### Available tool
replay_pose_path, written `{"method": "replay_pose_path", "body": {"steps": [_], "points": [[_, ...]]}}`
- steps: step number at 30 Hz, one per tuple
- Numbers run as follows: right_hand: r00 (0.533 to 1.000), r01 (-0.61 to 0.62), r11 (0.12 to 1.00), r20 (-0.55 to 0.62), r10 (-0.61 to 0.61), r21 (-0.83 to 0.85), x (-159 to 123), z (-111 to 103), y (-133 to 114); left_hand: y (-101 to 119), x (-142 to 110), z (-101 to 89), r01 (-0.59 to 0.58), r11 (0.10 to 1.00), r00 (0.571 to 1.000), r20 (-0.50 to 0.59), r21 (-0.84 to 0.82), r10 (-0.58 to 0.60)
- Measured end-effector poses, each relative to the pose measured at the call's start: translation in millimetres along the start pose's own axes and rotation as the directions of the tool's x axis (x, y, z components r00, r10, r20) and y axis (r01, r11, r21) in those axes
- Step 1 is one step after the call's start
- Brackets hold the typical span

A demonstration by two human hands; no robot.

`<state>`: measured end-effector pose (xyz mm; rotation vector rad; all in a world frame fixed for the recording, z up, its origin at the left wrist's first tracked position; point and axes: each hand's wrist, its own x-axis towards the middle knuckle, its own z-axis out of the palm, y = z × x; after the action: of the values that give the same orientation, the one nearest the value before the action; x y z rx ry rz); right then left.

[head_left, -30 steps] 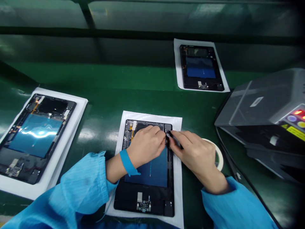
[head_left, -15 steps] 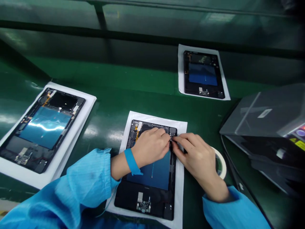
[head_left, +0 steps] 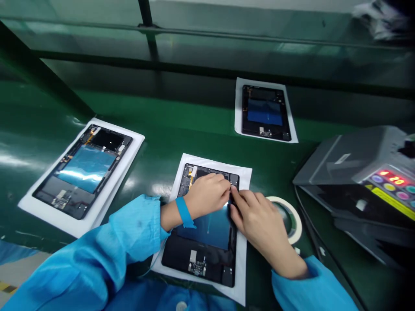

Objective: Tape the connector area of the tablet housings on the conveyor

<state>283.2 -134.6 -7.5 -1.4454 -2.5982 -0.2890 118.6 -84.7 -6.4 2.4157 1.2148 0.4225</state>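
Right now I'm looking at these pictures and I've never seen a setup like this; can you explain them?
These are a person's bare hands, filmed by a camera worn on the head. The left hand and right hand work near the upper right corner of an opened tablet on white paper. Anything small between their fingertips is too hidden to tell. The green table also bears a left-side tablet, a far tablet, a tape roll and a grey machine with lit red digits.
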Motion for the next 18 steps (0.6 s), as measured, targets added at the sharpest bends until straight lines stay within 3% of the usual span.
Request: {"method": "replay_pose_path", "body": {"steps": [3,6,7,10,11,13,15,18], "points": [[0.998,-0.034,0.996,-0.046,0.038,0.086,-8.3,2.9,1.4,0.9,-21.3,-26.0,0.084,0.966,0.996,0.003,-0.244,-0.086],[0.994,-0.064,0.987,-0.080,0.076,0.148,-12.1,4.7,4.4,-5.2,-66.7,-66.7,0.227,0.843,0.968,0.021,-0.487,-0.248],[0.993,-0.070,0.985,-0.085,0.084,0.160,-12.3,4.9,5.4,-8.0,-83.4,-80.4,0.326,0.770,0.933,0.058,-0.549,-0.354],[0.991,-0.073,0.981,-0.098,0.092,0.182,-11.1,5.9,7.0,-11.9,-123.7,-108.5,0.586,0.448,0.747,0.237,-0.676,-0.621],[0.990,-0.070,0.980,-0.107,0.091,0.187,-10.8,6.3,7.1,-11.0,-131.9,-111.7,0.626,0.346,0.703,0.314,-0.699,-0.638],[0.988,-0.056,0.978,-0.132,0.084,0.202,-10.6,7.4,7.0,-7.7,-139.3,-110.1,0.662,0.232,0.678,0.438,-0.713,-0.590],[0.983,-0.033,0.974,-0.169,0.073,0.225,-11.1,8.3,6.9,-5.5,-137.3,-103.7,0.662,0.298,0.718,0.468,-0.687,-0.515],[0.976,-0.014,0.967,-0.206,0.068,0.253,-11.8,8.6,6.9,-7.3,-122.3,-96.9,0.530,0.707,0.848,0.268,-0.469,-0.458]]}}
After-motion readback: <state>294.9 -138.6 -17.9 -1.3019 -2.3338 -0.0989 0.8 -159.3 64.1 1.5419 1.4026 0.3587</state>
